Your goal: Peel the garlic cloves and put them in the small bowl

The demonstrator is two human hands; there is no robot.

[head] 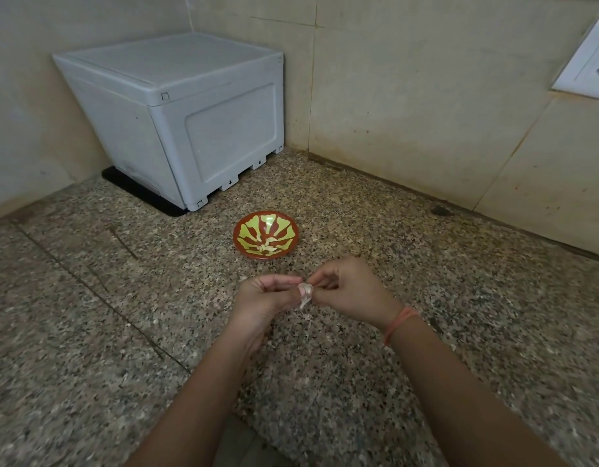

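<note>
The speckled stone surface (89,298) spreads under both hands, with a thin dark seam (99,294) crossing it well out to the left of the left hand (261,298). Just beyond the fingertips, nearer the left hand than the right hand (345,291), sits a small bowl (238,246). Farther beyond and to the left, a grey box (176,112) stands on a black mat (139,190).

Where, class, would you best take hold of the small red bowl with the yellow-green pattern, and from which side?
Probably grip the small red bowl with the yellow-green pattern by its flared near rim, coming from above on the person's side: it sits upright and shallow on the speckled stone counter, and peeled garlic cloves lie in its bottom.
</note>
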